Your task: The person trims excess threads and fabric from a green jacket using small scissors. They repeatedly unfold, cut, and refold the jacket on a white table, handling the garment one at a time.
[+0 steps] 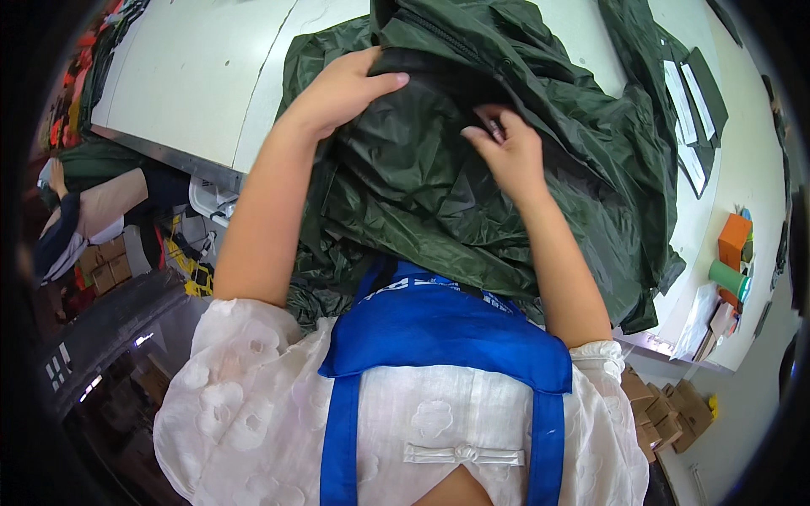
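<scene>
A dark green, shiny raincoat-like garment (405, 169) lies bunched on the white table and hangs over its near edge, toward my blue apron. My left hand (348, 91) grips the garment's upper edge, thumb on top and the other fingers hidden behind the cloth. Below a raised flap that has a zip (434, 32) along it, my right hand (510, 156) is curled, thumb and fingers close together. Something small and dark shows between those fingers, but blur and shadow keep me from naming it.
Flat dark green pieces with white strips (688, 110) lie at the right. Nearer the right edge are a green thread spool (727, 280), an orange box (734, 239) and papers (696, 320). Another person's arm (59, 228) shows far left, and cardboard boxes (666, 413) stand low right.
</scene>
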A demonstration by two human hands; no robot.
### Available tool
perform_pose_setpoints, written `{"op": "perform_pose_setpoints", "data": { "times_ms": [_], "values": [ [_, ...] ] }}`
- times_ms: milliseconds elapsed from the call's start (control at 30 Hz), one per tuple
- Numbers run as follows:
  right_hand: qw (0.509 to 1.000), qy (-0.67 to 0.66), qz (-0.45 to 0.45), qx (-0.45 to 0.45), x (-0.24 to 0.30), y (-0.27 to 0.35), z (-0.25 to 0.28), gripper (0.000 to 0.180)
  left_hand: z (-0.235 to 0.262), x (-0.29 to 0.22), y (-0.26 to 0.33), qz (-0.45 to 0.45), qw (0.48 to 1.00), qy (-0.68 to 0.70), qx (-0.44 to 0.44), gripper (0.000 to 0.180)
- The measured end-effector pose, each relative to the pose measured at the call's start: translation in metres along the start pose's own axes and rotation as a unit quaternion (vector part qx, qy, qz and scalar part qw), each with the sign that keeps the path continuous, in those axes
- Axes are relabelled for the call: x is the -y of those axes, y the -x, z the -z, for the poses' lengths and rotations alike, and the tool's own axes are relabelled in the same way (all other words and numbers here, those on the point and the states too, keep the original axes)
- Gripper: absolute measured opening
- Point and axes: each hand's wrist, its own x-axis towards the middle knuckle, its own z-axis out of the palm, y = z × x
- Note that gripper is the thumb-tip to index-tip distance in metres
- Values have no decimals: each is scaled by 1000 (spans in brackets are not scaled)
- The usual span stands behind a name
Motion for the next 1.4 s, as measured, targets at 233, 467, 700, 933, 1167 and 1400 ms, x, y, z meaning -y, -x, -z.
{"op": "perform_pose_setpoints", "data": {
  "times_ms": [233,467,700,933,1167,1400],
  "values": [
    [994,-107,36,-14,25,12,1,23,-9,0,28,50,899,423,99,31],
    [994,-109,30,14,37,30,16,18,-21,-5,46,29,940,329,86,41],
    [990,-116,80,-21,43,38,18,15,-22,-9,58,35,941,320,101,41],
    [955,-291,-45,-36,73,35,36,20,-22,-3,60,53,911,393,117,38],
    [997,17,27,-69,29,73,50,26,-21,1,62,32,871,460,169,36],
    [987,32,156,-15,42,50,44,33,-19,1,63,33,868,452,203,38]
  ]
}}
